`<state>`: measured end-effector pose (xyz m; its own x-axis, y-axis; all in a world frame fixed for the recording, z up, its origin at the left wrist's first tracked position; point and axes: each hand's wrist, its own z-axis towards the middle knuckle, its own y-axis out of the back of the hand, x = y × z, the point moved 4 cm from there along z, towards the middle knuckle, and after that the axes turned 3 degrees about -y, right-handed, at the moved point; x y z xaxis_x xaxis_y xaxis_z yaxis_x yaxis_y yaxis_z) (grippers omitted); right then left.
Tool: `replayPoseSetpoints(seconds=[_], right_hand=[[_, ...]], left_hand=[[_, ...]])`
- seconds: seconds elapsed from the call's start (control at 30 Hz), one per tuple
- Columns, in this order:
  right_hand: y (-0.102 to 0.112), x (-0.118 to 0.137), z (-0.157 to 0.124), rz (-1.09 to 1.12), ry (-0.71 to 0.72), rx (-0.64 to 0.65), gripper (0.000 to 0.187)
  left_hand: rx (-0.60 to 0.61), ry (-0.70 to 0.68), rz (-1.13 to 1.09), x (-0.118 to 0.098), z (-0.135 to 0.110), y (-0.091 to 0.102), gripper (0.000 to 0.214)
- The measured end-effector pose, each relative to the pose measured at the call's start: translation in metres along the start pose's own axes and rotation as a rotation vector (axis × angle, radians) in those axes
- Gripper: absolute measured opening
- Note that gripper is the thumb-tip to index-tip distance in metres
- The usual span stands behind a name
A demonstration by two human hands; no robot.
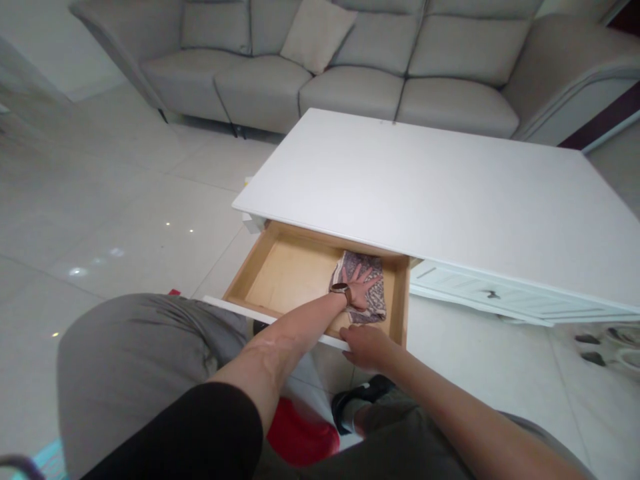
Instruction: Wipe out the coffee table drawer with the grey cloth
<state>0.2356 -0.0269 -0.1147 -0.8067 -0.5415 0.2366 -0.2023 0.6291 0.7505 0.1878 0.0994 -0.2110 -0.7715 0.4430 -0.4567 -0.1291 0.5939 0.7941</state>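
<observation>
Grey and white patterned, one cloth point(376, 301) lies flat, apparently folded, at the right end of one drawer point(290, 263), with bare wood to its left. Two hands are at work. The left hand point(358, 292) rests on top of the cloth, palm down, fingers spread wide, with nothing gripped. Its forearm reaches in from the near left, crossing over the drawer's front edge, with one wristwatch point(341, 289) at the wrist and one black sleeve point(200, 433) at the elbow. The right hand point(367, 347) comes from the near right, bare-armed, its fingers curled closed on the drawer's front edge, just nearer than the cloth.

The drawer juts toward the person from the left part of one white worktop point(430, 180). To its right, one drawer front point(460, 287) sits flush under the same top, bearing one dark handle point(492, 294). On the far side stands one grey sofa point(355, 100) with four seat sections and one loose beige cushion point(319, 35). Near, below the forearms, are one dark shoe point(367, 390) and one red object point(303, 433), too hidden to identify. Pale tiled floor point(145, 200) extends left.
</observation>
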Motion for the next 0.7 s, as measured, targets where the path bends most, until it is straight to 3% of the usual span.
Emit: replayPoseSetpoints(seconds=[0.07,0.17,0.5,0.7], right_hand=[[0.001,0.001,-0.002,-0.007,-0.003,0.011,0.04],[0.003,0.003,-0.002,-0.006,0.009,0.018,0.039],[0.001,0.002,0.007,-0.016,0.047,0.037,0.042],[0.001,0.0,0.009,0.005,0.039,0.057,0.043]], left_hand=[[0.031,0.059,0.012,0.005,0.0,-0.003,0.121],[0.08,0.087,0.038,0.012,-0.004,-0.007,0.136],[0.045,0.023,0.085,-0.004,0.005,-0.027,0.132],[0.034,-0.02,-0.099,-0.011,-0.003,-0.016,0.117]])
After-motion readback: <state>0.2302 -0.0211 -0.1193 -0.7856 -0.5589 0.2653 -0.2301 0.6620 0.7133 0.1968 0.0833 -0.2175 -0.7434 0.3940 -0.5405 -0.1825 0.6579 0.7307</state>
